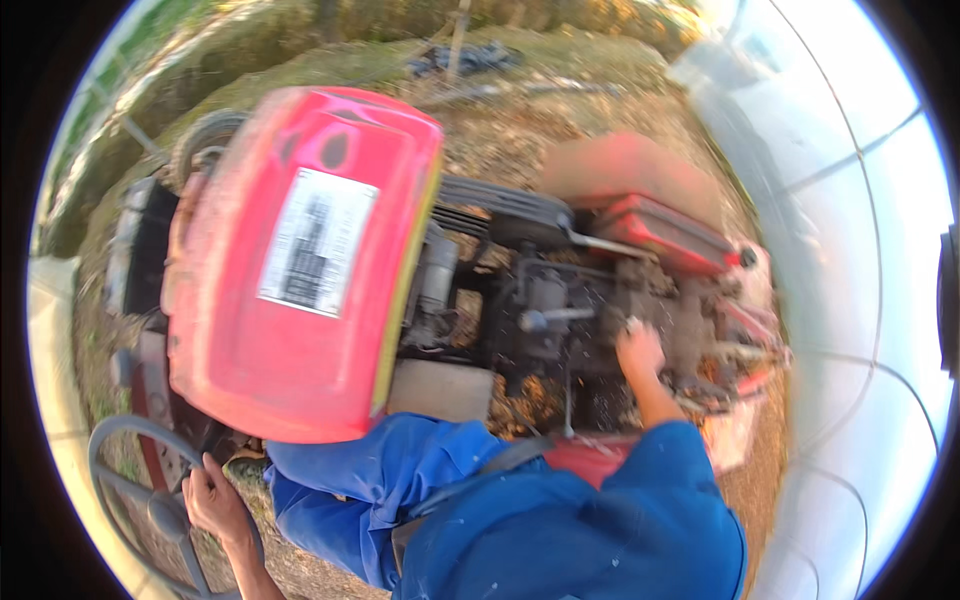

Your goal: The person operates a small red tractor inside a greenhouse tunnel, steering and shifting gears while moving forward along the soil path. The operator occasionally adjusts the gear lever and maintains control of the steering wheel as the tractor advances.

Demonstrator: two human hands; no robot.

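Observation:
At the lower left, my left hand [208, 501] grips the rim of a dark steering wheel [171, 516]. My right hand [640, 349] reaches back over the machine's dirty metal workings, its fingers curled. The picture is blurred there, so whether it holds a small knob or lever cannot be told. Near it, a metal lever with a pale grey end [534, 321] lies over a dark housing. Beside my blue-trousered legs [375, 465] rises a red engine cover [247, 360] with a yellow edge and a white label [319, 241] bearing writing.
A black rubber tyre [517, 214] sits past the engine cover. Behind it are a red box-shaped part [667, 236] and a dusty red guard [630, 169]. Translucent plastic sheeting [817, 247] curves along the right. A dark bundle [469, 58] lies by a post on the ground.

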